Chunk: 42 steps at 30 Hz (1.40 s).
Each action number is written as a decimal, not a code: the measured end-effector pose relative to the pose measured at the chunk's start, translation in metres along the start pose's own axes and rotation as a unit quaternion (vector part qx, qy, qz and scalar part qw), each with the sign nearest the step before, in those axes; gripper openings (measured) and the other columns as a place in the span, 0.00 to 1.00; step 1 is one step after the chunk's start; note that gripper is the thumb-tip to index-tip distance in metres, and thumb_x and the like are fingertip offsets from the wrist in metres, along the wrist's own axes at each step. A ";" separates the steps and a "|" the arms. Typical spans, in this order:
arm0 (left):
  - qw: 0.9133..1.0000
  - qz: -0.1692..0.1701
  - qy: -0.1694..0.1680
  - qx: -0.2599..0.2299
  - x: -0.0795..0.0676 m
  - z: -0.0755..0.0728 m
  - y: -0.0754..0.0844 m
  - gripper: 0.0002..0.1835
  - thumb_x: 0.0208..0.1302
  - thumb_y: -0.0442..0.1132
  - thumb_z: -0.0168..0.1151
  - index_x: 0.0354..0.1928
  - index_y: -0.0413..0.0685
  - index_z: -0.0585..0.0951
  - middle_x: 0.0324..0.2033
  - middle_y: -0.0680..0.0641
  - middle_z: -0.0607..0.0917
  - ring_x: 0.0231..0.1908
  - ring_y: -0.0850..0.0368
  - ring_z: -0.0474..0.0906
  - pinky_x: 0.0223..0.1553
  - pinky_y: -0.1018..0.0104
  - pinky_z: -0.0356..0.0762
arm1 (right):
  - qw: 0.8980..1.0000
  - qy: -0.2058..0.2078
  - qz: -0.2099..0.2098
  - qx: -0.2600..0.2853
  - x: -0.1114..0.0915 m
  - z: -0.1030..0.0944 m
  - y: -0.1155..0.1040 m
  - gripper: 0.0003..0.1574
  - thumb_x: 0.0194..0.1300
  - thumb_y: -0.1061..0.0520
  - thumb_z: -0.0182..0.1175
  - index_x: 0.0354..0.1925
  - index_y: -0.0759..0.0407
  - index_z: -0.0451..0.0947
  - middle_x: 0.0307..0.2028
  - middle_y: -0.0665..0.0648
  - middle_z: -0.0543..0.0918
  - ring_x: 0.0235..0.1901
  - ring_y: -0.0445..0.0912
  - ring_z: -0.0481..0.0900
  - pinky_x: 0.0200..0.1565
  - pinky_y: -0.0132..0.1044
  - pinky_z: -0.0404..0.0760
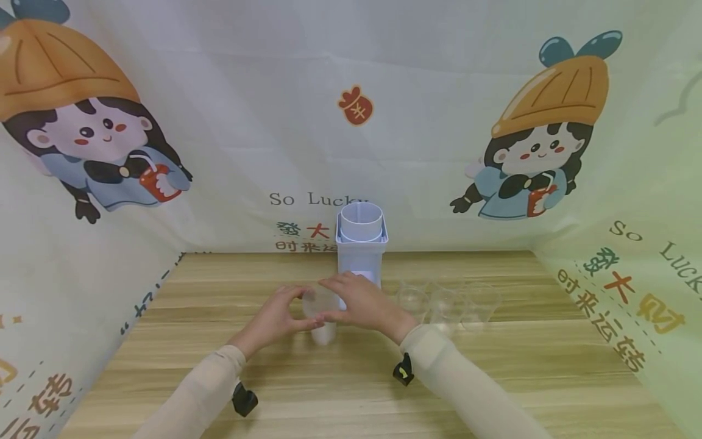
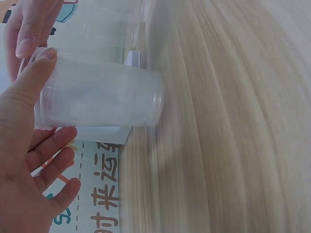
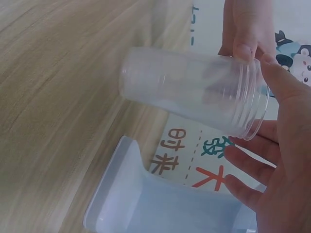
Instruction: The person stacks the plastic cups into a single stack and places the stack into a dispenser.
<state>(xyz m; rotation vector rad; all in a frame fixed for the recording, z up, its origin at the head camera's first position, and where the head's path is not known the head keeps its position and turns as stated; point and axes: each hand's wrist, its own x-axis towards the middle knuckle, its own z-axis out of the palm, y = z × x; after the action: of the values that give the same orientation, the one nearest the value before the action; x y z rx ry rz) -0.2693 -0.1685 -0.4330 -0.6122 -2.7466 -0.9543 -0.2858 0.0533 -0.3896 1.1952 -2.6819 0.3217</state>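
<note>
Clear plastic cups [image 2: 104,92], one tucked inside another by the look of the rims, are between the person's two hands over the worktop [image 1: 307,390]. The left hand [image 1: 274,317] curves round one side of the rim, thumb on top and fingers under. The right hand [image 1: 362,302] does the same on the other side, so both hold the cups, and the thumbs nearly meet.

I think the job is partway along. The cups are together in the hands, but they are not let go of, so that bit is not done. Just behind them and a little to the right is a pale blue plastic dispenser [image 1: 359,247] with a round tube on top. To the right, what look like three loose cups [image 1: 446,305] stand in a close group, apart from the held ones.

Some things are hard to see. I can't count the held cups, because they are cloudy and see-through. I can't tell if the bottom touches the wood. The right hand hides part of the dispenser, and I can't see down its tube. The loose cups are very faint.
</note>
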 end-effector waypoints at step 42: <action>1.000 -0.008 -0.006 0.013 0.000 -0.001 0.003 0.39 0.47 0.56 0.78 0.59 0.42 0.79 0.58 0.39 0.82 0.59 0.41 0.75 0.63 0.43 0.74 | 0.987 0.075 0.141 -0.005 -0.116 -0.038 0.083 0.49 0.58 0.31 0.65 0.67 0.58 0.70 0.57 0.60 0.81 0.60 0.57 0.76 0.67 0.57 0.70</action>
<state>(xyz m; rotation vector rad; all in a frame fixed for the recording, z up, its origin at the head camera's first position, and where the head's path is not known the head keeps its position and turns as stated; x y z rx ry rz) -0.2682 -0.1668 -0.4304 -0.5957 -2.7730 -0.9208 -0.2684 0.2003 -0.3932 0.7529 -2.7126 0.4215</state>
